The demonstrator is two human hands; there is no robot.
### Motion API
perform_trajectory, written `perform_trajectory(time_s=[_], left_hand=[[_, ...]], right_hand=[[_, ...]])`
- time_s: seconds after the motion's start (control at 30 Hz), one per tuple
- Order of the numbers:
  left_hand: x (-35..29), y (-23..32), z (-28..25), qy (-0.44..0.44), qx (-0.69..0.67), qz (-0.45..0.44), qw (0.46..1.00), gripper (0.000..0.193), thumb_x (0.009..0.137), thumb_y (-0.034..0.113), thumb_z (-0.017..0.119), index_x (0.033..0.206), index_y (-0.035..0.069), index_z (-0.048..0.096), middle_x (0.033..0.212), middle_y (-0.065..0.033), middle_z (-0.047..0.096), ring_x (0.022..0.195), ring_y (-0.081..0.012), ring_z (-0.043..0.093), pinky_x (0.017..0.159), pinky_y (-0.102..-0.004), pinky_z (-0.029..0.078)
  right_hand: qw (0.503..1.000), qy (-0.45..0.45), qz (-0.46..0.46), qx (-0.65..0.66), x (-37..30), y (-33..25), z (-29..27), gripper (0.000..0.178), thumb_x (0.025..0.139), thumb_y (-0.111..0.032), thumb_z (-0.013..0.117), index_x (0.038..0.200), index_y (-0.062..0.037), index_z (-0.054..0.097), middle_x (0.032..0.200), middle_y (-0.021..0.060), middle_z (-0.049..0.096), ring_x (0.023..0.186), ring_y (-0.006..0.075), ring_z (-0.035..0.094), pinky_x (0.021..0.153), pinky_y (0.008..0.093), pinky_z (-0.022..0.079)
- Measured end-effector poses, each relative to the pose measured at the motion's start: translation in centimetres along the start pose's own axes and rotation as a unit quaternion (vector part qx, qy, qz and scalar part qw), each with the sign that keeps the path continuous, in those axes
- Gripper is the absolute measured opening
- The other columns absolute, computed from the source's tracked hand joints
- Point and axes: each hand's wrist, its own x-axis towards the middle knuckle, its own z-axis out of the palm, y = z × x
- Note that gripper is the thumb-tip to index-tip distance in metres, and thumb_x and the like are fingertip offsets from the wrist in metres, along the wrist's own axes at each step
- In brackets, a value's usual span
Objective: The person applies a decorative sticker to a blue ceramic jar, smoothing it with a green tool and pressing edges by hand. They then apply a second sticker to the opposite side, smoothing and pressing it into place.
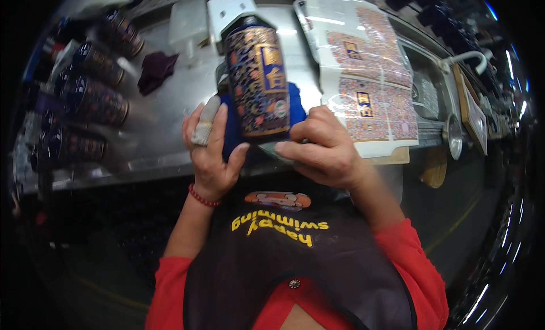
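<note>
A dark blue bottle [258, 80] with a dense floral pattern and a gold-lettered label panel is in front of me. Its neck points away from me, and blue cloth [295, 103] shows around its lower part. To its left, my left hand [211, 145] has its fingers apart. One of those fingers wears a pale wrapping [205, 121]. Close to the bottle's near right end, my right hand [323, 148] is closed, thumb against bent fingers. A small greenish edge shows by its fingertips, too hidden to name.
Several similar patterned bottles [93, 97] stand at the left. A dark crumpled cloth [156, 72] lies on the metal worktop [153, 134]. Printed floral sheets [363, 74] lie at the right, beside a sink with a white faucet [468, 59] and a metal ladle-like bowl [452, 136].
</note>
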Motion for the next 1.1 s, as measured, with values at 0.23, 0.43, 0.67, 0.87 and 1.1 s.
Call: perform_trajectory(time_s=[0.23,0.43,0.67,0.87,1.1], left_hand=[[2.6,0.4,-0.6,-0.011,0.077,0.005,0.997,0.088,0.076,0.046,0.08,0.149,0.007,0.049,0.141,-0.0185,0.056,0.141,-0.0383,0.035,0.119,-0.0586,0.01],[2.8,0.1,-1.0,-0.013,0.081,0.036,0.996,0.091,0.076,0.054,0.079,0.149,0.009,0.049,0.141,-0.0179,0.056,0.141,-0.0385,0.035,0.119,-0.0592,0.01],[3.0,0.0,0.5,-0.048,-0.222,-0.114,0.967,0.087,0.094,0.06,0.06,0.153,0.0,0.038,0.146,-0.024,0.048,0.138,-0.0408,0.038,0.118,-0.0507,0.019],[2.7,0.2,0.7,-0.078,-0.174,-0.098,0.977,0.098,0.091,0.06,0.064,0.158,0.001,0.024,0.148,-0.0269,0.043,0.14,-0.0403,0.037,0.117,-0.0508,0.02],[3.2,-0.6,0.9,-0.094,-0.294,-0.177,0.935,0.091,0.096,0.061,0.059,0.156,0.0,0.029,0.149,-0.027,0.043,0.137,-0.0394,0.04,0.116,-0.0486,0.024]], right_hand=[[0.998,0.035,0.022,-0.056,0.1,0.4,0.3,0.039,0.071,0.004,0.082,0.107,-0.0044,0.069,0.084,0.0078,0.06,0.069,0.0234,0.052,0.064,0.0357,0.041],[0.995,0.058,0.05,-0.069,-0.4,0.3,0.8,0.046,0.061,0.001,0.08,0.105,-0.0078,0.073,0.088,0.0048,0.058,0.073,0.0232,0.052,0.071,0.0392,0.04],[0.997,-0.012,0.002,-0.076,-0.4,-0.2,0.2,0.043,0.059,-0.004,0.08,0.102,-0.0099,0.074,0.09,0.0029,0.057,0.072,0.0217,0.051,0.072,0.0392,0.04],[0.997,0.052,0.057,-0.028,-0.2,0.0,0.2,0.045,0.061,0.003,0.083,0.104,-0.006,0.073,0.083,0.0061,0.06,0.07,0.0233,0.052,0.069,0.038,0.041],[0.993,0.081,0.073,-0.035,-0.6,0.5,0.5,0.039,0.069,0.005,0.082,0.105,-0.0045,0.072,0.083,0.0071,0.06,0.07,0.0236,0.052,0.066,0.0361,0.042]])
